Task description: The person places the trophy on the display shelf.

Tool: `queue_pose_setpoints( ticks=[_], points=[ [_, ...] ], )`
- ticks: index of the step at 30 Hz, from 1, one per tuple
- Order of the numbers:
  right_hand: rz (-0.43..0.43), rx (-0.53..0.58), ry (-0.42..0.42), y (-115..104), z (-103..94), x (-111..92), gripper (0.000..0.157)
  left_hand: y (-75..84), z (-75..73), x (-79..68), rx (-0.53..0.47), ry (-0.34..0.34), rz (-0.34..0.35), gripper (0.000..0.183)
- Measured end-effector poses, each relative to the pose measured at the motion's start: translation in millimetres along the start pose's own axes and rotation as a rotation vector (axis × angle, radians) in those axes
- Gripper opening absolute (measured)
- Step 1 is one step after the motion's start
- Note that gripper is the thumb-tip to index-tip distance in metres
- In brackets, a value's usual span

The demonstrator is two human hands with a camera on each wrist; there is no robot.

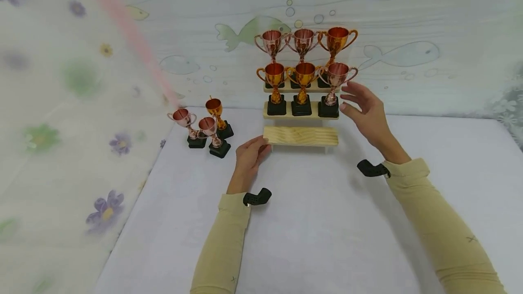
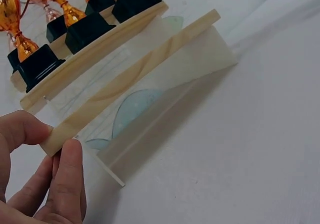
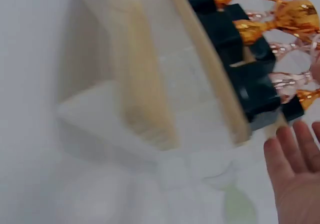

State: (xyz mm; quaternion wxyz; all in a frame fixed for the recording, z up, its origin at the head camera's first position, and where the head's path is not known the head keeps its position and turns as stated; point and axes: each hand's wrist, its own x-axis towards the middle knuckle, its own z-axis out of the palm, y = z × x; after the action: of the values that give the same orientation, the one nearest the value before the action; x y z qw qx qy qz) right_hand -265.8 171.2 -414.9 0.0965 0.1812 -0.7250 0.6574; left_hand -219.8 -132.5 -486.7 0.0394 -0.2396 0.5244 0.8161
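Note:
A tiered stand has a bare wooden bottom step (image 1: pixel 301 135). My left hand (image 1: pixel 248 157) pinches the left end of that step, thumb on top and fingers underneath in the left wrist view. My right hand (image 1: pixel 369 115) is beside the right end of the middle step (image 1: pixel 289 116), its fingers relaxed and apart. Nearest to it stands a rose-gold trophy cup (image 1: pixel 337 75) on a black base. Left of that, a gold trophy cup (image 1: pixel 305 74) and another gold trophy cup (image 1: pixel 275 75) share the middle step. In the right wrist view my right fingers (image 3: pixel 285 154) hold nothing.
On the top step stand two rose-gold trophies (image 1: pixel 303 42) and a gold trophy (image 1: pixel 337 40). Left of the stand, two more rose-gold trophies (image 1: pixel 208 126) and one gold trophy (image 1: pixel 214 106) sit on the white tablecloth (image 1: pixel 310 221). A fish-patterned backdrop (image 1: pixel 184 22) hangs behind.

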Motion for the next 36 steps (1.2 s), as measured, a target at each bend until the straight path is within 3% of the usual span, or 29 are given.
queue_pose_setpoints(
  ticks=[5, 9, 12, 15, 18, 22, 25, 30, 33, 36],
  points=[
    [0.164, -0.139, 0.043, 24, 5.0, -33, 0.050, 2.9, -2.7, -2.9, 0.209, 0.024, 0.103, 0.029],
    [0.275, -0.237, -0.022, 33, 9.1, -56, 0.049, 2.4, -9.2, -6.5, 0.452, 0.019, 0.237, 0.025],
    [0.347, -0.252, -0.078, 32, 10.3, -71, 0.052, 0.6, -17.2, -10.9, 0.636, -0.050, 0.328, 0.025],
    [0.411, -0.190, -0.098, 31, 11.0, -83, 0.056, 0.9, -31.0, -19.0, 0.796, -0.163, 0.426, 0.027],
    [0.455, -0.047, -0.079, 32, 14.1, -91, 0.056, 6.0, -51.9, -29.2, 0.893, -0.268, 0.506, 0.028],
    [0.485, 0.158, -0.012, 36, 23.2, -92, 0.053, 20.7, -90.5, -42.6, 0.998, -0.309, 0.551, 0.028],
    [0.536, 0.273, 0.065, 38, 30.5, -88, 0.051, 33.7, -124.7, -49.5, 1.082, -0.264, 0.567, 0.028],
    [0.631, 0.401, 0.158, 38, 38.9, -80, 0.052, 51.4, -174.4, -54.9, 1.186, -0.095, 0.643, 0.025],
    [0.664, 0.433, 0.182, 36, 41.8, -77, 0.053, 61.6, -190.2, -57.2, 1.194, 0.015, 0.714, 0.025],
    [0.678, 0.434, 0.192, 34, 42.3, -76, 0.052, 74.2, -194.6, -55.4, 1.130, 0.108, 0.751, 0.030]
  ],
)
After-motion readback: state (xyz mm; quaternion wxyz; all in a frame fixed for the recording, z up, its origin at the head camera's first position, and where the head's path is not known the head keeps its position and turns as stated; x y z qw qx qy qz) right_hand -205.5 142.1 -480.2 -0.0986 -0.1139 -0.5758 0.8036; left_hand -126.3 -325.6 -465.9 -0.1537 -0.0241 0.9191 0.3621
